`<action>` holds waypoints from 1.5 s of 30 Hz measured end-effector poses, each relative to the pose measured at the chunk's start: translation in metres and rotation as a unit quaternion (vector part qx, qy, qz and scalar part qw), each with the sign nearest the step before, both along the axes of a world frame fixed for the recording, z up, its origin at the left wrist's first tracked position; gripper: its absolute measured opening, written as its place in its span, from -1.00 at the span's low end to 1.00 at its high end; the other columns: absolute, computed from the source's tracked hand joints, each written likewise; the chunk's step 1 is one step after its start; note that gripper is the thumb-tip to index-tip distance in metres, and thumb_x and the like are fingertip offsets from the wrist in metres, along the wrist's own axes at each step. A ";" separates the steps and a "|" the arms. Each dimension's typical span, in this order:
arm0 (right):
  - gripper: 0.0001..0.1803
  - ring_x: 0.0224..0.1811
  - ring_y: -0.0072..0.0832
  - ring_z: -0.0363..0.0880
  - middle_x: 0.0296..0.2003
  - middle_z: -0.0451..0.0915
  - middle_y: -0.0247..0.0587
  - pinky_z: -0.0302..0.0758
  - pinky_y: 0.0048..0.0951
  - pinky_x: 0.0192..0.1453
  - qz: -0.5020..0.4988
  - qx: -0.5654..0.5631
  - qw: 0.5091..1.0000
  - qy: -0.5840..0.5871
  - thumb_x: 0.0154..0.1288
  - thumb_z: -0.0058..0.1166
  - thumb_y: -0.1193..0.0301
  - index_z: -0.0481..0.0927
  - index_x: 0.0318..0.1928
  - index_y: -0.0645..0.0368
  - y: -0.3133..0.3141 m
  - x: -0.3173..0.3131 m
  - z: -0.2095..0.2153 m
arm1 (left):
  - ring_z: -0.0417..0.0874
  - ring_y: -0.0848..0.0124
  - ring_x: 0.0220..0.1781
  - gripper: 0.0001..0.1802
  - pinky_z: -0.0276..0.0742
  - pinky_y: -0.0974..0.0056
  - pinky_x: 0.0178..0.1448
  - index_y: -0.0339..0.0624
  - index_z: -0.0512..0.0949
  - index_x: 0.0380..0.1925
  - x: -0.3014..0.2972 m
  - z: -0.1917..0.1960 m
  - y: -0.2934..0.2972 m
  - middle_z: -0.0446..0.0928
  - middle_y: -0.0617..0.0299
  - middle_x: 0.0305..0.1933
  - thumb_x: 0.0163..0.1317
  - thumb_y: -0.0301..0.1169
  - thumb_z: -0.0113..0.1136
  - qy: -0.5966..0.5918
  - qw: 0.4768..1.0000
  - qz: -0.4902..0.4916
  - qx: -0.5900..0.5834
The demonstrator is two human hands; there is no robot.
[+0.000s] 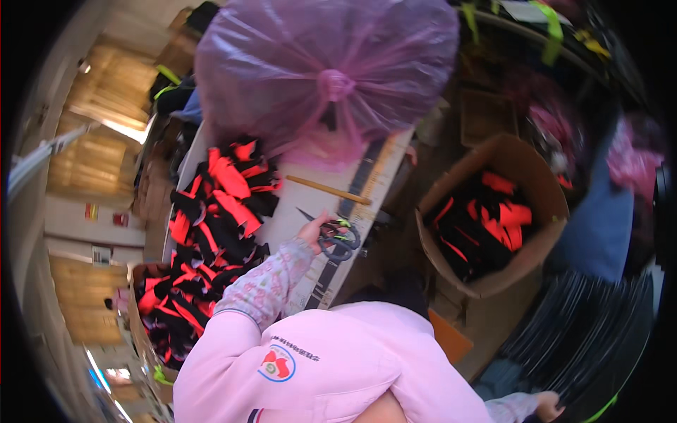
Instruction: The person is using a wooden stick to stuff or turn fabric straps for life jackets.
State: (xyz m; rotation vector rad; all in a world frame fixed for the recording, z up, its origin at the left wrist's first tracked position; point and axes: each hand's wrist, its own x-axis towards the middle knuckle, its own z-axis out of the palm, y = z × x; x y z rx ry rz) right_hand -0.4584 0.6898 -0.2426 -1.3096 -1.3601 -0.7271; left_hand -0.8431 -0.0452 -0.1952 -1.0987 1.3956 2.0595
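My left hand (317,230) is closed around the middle of a pair of dark-handled scissors (340,247), over the edge of the white table. The scissor blades point away to the far left, and a bit of yellow-green shows by the handles. Left of that hand lies a heap of black and neon orange-red fabric pieces (229,204). At the lower right, my right hand (547,407) reaches out with curled fingers beside a stack of thin black sheets (571,352). What its fingers pinch is too dark to make out.
A big tied purple plastic bag (331,42) covers the far end of the table (289,201). A yellow stick (328,190) lies across the tabletop. Right of the table stands an open cardboard box (441,257) with black and orange pieces inside. Blue fabric (599,225) hangs beyond it.
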 end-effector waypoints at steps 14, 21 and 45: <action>-0.60 -0.11 -0.46 0.48 -0.03 0.40 -0.19 0.48 -0.50 -0.09 0.702 -0.695 0.156 0.021 0.27 0.00 0.47 0.30 0.10 0.20 -0.427 -0.410 0.055 | 0.57 0.00 -0.08 -0.69 0.53 -0.07 0.03 -0.48 0.36 -0.15 -0.121 -0.089 0.047 0.51 -0.17 -0.15 0.20 -0.42 -0.09 0.013 0.963 0.149 0.222; -0.61 -0.33 -0.41 0.62 -0.18 0.50 -0.13 0.63 -0.38 -0.38 0.526 -0.848 0.007 0.064 0.30 -0.04 0.41 0.27 0.11 0.14 -0.500 -0.475 0.020 | 0.60 0.21 -0.36 -0.74 0.61 0.07 -0.16 -0.32 0.43 -0.25 -0.120 -0.084 0.087 0.53 0.08 -0.39 0.21 -0.32 0.05 0.010 0.976 0.041 0.212; -0.52 -0.14 -0.48 0.52 -0.12 0.48 -0.25 0.45 -0.52 -0.20 0.640 -0.766 0.054 0.041 0.23 -0.07 0.59 0.19 0.14 0.02 -0.589 -0.570 -0.040 | 0.50 0.56 -0.31 -0.89 0.44 0.36 -0.19 -0.25 0.54 -0.35 -0.209 0.055 -0.039 0.54 0.33 -0.38 0.10 -0.48 0.12 0.387 0.859 -0.253 -0.220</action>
